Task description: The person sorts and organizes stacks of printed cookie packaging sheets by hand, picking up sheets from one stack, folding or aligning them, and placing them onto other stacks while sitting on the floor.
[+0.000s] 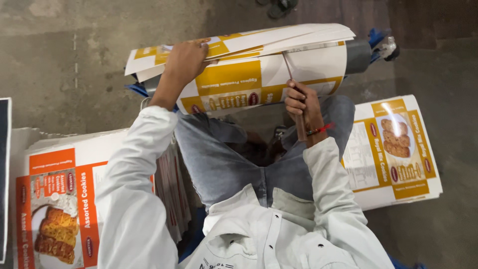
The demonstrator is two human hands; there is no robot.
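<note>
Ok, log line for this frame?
left hand: pressing yellow carton stack | right hand: gripping thin tool | orange cartons beside

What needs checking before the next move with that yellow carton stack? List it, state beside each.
1. Left hand flat on the top sheet of the yellow carton stack: ok.
2. Right hand closed around the thin tool: ok.
3. Tool tip tucked under the lifted sheets: cannot tell.
4. Stack resting across the jeans-clad lap: ok.
5. Stack edges aligned: not ok, top sheets fan apart.
6. Orange carton pile and yellow pile on the floor lie apart from both hands: ok.
</note>
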